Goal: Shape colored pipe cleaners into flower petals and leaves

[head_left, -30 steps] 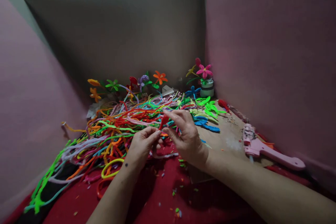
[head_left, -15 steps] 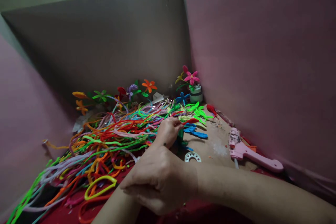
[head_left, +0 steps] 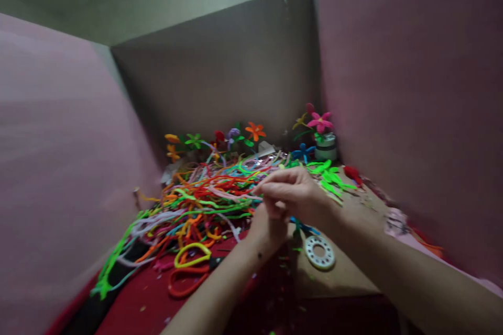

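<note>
Fuzzy multicoloured craft stems (head_left: 220,186): too many to count
White flat ring with dark holes (head_left: 308,253): one
Yellow-and-red looped scissors handles (head_left: 190,270): two
Open pink fuzzy flower (head_left: 320,122): one

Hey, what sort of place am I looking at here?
Probably a small craft corner, perhaps at home: there's a heap of colourful fuzzy strands, a pink fuzzy flower among others at the back, and what look like scissors with yellow and red handles.

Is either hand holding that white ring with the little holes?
No, the white ring lies on the brown board, apart from both the left hand and the right hand.
</note>
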